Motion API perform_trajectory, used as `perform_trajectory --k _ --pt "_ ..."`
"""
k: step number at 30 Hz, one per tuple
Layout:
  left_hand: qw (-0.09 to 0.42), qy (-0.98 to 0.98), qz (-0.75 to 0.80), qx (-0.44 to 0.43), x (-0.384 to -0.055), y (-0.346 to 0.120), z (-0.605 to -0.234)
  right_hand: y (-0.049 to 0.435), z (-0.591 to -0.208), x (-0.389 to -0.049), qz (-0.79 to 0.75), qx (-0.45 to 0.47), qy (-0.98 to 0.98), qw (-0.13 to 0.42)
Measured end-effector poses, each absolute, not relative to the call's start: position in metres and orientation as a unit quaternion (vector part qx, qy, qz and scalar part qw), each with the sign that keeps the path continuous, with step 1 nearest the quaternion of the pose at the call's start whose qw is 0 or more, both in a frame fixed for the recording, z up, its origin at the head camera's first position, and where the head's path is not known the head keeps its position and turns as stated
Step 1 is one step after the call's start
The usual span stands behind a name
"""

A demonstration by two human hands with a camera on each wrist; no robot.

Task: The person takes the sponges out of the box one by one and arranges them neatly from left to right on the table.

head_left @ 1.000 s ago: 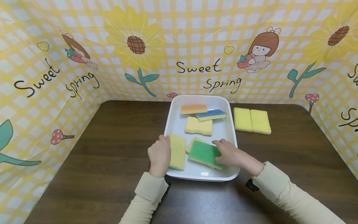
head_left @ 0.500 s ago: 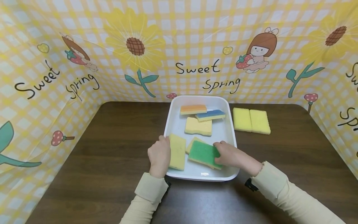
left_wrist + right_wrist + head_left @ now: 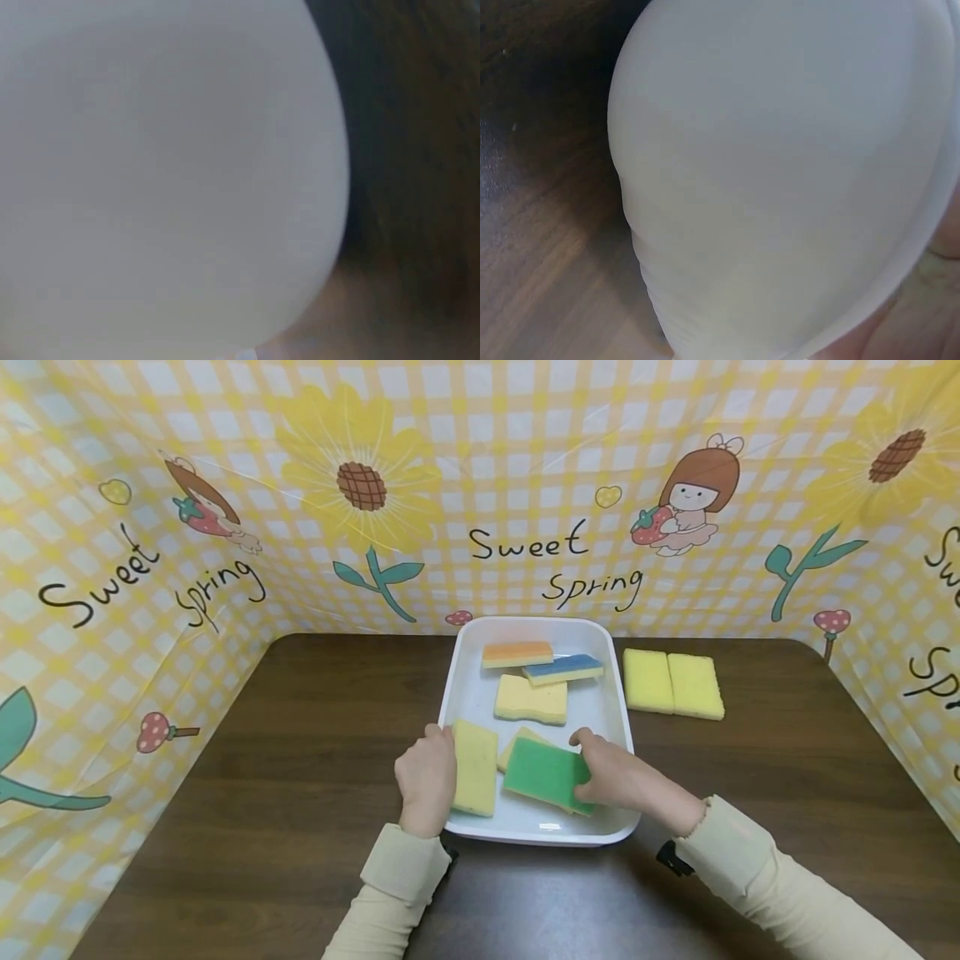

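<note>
A white plastic tray holds several sponges. My left hand grips its left rim, fingers curled over the edge beside a pale yellow sponge that lies along that wall. Near the front right, my right hand holds a green-topped sponge by its right end, thumb and fingers around that edge. Under it, another yellow sponge is partly hidden. The left wrist view is filled by the tray's outer wall. In the right wrist view, the wall hides most of the hand.
Toward the back of the tray lie an orange-topped sponge, a blue-topped sponge and a wavy-edged cream sponge. Two yellow sponges lie side by side on the dark wooden table, right of the tray. A patterned cloth stands behind.
The green-topped sponge has tilted slightly in my right hand, its yellow front edge now showing less. My right index finger has risen a little. The left hand keeps its place on the rim.
</note>
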State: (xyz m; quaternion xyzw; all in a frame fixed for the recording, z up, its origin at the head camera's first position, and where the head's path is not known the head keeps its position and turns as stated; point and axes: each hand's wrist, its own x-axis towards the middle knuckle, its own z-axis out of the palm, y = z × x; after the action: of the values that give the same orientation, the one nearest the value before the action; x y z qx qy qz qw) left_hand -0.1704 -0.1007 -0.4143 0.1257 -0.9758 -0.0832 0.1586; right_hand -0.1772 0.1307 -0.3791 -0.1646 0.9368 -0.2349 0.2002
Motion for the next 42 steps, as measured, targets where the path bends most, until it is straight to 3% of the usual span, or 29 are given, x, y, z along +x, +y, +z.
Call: perform_trajectory --k 42 --pt "0.179 -0.976 -0.056 0.113 -0.169 -0.101 -0.418 0.149 -0.362 -0.171 -0.328 -0.15 0.924 0.127"
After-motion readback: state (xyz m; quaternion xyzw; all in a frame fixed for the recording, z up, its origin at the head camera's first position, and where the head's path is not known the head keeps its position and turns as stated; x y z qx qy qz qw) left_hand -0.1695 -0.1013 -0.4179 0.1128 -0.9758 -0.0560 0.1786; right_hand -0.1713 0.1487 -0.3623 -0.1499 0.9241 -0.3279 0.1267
